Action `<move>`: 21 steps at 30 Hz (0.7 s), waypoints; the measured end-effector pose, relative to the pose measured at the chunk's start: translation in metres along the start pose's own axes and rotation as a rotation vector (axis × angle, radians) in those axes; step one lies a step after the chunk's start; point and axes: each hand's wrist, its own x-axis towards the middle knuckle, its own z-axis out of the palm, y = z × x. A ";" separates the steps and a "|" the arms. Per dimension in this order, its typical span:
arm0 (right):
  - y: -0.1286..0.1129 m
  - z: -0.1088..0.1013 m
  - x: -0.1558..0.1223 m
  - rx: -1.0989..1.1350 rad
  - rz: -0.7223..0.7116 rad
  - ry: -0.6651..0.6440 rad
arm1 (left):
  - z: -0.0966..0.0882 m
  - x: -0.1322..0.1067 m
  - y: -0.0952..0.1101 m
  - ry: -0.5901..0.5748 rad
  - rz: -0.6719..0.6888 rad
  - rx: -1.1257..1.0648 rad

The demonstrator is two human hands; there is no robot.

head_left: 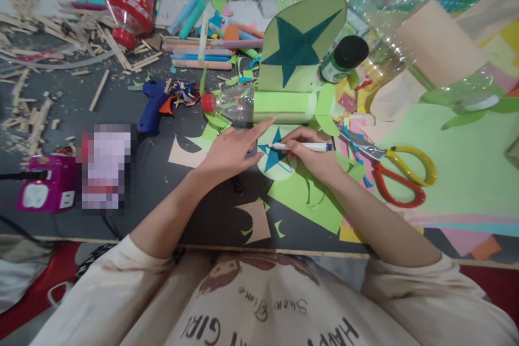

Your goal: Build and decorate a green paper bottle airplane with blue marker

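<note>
1. Head view: right hand is closed around a slim white marker with a blue end, apparently gripped near its tip for control, over a blue star on rounded pale-green paper.
2. Left hand spreads its fingers beside the star, likely steadying the paper.
3. The paper lies just below a clear, red-capped plastic bottle on the dark bench.

Near the front edge of the dark counter lie green paper, a tan offcut and purple box, a glue gun farther back.
</note>
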 end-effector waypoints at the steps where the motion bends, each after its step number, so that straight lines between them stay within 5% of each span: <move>1: 0.000 0.000 0.000 0.006 -0.005 -0.004 | 0.000 0.000 0.000 -0.001 0.002 0.001; 13: -0.004 -0.002 0.002 -0.092 0.058 -0.057 | 0.002 0.000 -0.002 0.011 0.005 0.004; 21: -0.002 0.001 0.001 0.013 0.023 0.029 | 0.001 0.000 0.000 -0.004 -0.006 0.011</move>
